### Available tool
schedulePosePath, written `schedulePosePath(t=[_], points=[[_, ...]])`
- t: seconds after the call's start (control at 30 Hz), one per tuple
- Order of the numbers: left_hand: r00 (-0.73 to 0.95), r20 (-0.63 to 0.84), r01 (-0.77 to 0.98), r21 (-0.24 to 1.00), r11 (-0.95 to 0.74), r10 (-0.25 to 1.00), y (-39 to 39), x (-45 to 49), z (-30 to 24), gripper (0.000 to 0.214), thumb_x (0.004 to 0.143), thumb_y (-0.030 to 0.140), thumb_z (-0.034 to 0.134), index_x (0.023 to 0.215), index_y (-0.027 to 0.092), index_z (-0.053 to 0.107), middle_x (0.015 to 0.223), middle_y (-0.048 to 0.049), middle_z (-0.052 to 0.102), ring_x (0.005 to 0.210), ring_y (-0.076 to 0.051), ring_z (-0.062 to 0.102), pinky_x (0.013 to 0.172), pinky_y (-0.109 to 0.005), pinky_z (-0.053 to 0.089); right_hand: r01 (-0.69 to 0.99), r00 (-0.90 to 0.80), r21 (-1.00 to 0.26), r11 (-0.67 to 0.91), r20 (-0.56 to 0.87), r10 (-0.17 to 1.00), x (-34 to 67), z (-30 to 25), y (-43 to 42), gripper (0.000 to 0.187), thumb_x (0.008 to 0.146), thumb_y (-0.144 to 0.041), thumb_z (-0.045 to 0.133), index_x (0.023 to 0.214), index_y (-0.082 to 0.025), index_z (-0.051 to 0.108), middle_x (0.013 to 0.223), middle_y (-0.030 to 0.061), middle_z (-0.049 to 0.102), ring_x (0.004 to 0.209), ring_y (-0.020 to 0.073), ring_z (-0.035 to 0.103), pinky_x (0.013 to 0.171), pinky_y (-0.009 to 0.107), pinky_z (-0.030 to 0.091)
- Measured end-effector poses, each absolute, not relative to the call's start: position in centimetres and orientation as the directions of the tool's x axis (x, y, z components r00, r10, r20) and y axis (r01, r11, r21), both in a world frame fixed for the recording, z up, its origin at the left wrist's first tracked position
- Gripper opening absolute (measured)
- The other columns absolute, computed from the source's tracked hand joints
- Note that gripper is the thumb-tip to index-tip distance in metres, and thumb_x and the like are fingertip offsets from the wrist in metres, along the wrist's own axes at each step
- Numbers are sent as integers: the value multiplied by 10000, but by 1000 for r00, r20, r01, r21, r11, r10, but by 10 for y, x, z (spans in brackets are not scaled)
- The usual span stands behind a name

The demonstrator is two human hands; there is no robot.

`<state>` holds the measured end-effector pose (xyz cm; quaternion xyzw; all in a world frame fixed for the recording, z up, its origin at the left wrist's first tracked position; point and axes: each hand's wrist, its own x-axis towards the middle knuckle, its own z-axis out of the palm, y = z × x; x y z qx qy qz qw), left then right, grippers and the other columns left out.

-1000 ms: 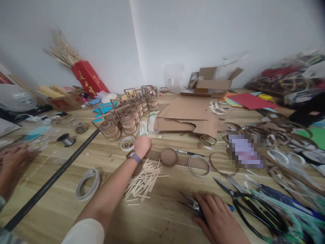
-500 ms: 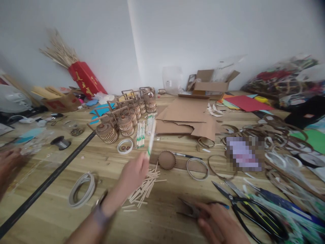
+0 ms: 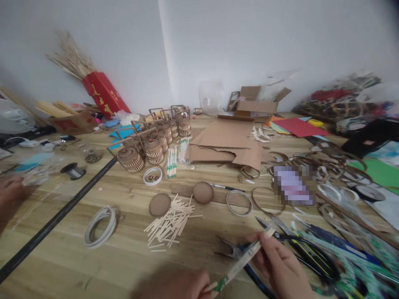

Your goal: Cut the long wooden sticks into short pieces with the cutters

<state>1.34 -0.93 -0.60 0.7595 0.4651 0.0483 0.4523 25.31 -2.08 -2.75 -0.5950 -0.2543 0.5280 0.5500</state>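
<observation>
My left hand (image 3: 183, 284), blurred at the bottom edge, closes on the lower end of a paper-wrapped pair of chopsticks (image 3: 238, 263) with green print. My right hand (image 3: 279, 261) pinches the upper end between thumb and fingers. Below the wrapped chopsticks lie pliers (image 3: 230, 248) with blue handles, close against my right hand; whether its other fingers touch them is hidden. Loose cut sticks (image 3: 171, 224) lie in a pile, beside two round cardboard discs with toothed rims, one left (image 3: 160, 204) and one right (image 3: 203, 193).
Small lidded woven baskets (image 3: 154, 150) with handles stand behind, near more wrapped chopsticks (image 3: 171, 162). Large black-handled scissors (image 3: 308, 253) lie right. Cardboard sheets (image 3: 224, 135), a wire spool (image 3: 72, 170) and a coiled white strip (image 3: 100, 227) are around. Another person's hand (image 3: 11, 193) rests far left.
My left hand has come back from the middle of the table to the bottom edge with the wrapped chopsticks. My right hand has left the pliers' jaw area and now grips the chopsticks' other end.
</observation>
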Motion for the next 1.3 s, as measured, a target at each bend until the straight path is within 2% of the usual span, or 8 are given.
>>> schedulePosePath(t=[0.27, 0.5, 0.67, 0.8, 0.97, 1.1, 1.2, 1.3], points=[[572, -451, 685, 722, -97, 685, -5, 39, 4, 423, 917, 473, 386, 855, 230, 726, 752, -43, 727, 666, -198, 609, 533, -267, 302, -195, 476, -976, -102, -185, 860, 254, -34, -32, 490, 780, -695, 616, 801, -209, 669, 486, -50, 431, 483, 119, 371, 434, 232, 316], [572, -346, 615, 781, -110, 744, -8, 48, 5, 474, 952, 505, 306, 820, 206, 650, 796, -60, 694, 757, -209, 604, 644, -274, 378, -33, 196, -983, -178, -181, 964, 219, -25, -32, 631, 760, -806, 504, 705, -190, 632, 524, -41, 428, 508, 126, 405, 493, 253, 328], [598, -413, 538, 842, 38, 687, -11, 51, 0, 504, 941, 576, 314, 740, 206, 591, 606, -3, 597, 605, -165, 536, 601, -265, 368, 18, 223, -992, -129, -121, 967, 224, -19, -28, 651, 771, -821, 449, 629, -202, 590, 531, -43, 394, 498, 124, 357, 481, 250, 302], [457, -390, 327, 909, 257, 800, -2, 48, -17, 561, 837, 700, 438, 852, 179, 647, 689, -26, 646, 675, -185, 574, 647, -281, 414, 196, 187, -979, -58, -21, 982, 233, -14, -29, 695, 840, -802, 318, 525, -207, 488, 535, -22, 417, 535, 132, 400, 539, 258, 325], [196, -405, -147, 888, 435, 893, 13, 59, -15, 556, 640, 655, 734, 937, 185, 716, 962, -82, 724, 895, -232, 615, 712, -294, 446, 332, -271, -942, -45, -141, 952, 220, -11, -32, 625, 907, -707, 276, 531, -216, 360, 508, -48, 353, 489, 99, 335, 471, 231, 249], [189, -479, -410, 755, 512, 857, 15, 71, -5, 469, 498, 526, 882, 744, 177, 688, 745, -35, 703, 738, -183, 606, 640, -265, 453, 404, -288, -914, 27, -99, 953, 206, -12, -36, 451, 965, -481, 315, 598, -220, 311, 562, -56, 344, 518, 90, 310, 467, 221, 229], [177, -518, -530, 667, 524, 837, 22, 66, 5, 298, 635, 354, 863, 718, 168, 646, 689, 14, 659, 676, -127, 590, 596, -218, 455, 574, -257, -802, 167, 17, 966, 199, -10, -42, 370, 961, -333, 320, 623, -209, 404, 594, -35, 459, 540, 102, 380, 503, 236, 268], [58, -587, -624, 611, 488, 808, 40, 47, 27, 123, 881, 179, 610, 759, 179, 627, 711, 33, 641, 677, -108, 620, 609, -215, 494, 735, -269, -629, 253, 71, 960, 200, -4, -52, 311, 929, -280, 403, 656, -208, 533, 613, -9, 594, 533, 128, 472, 500, 260, 296]])
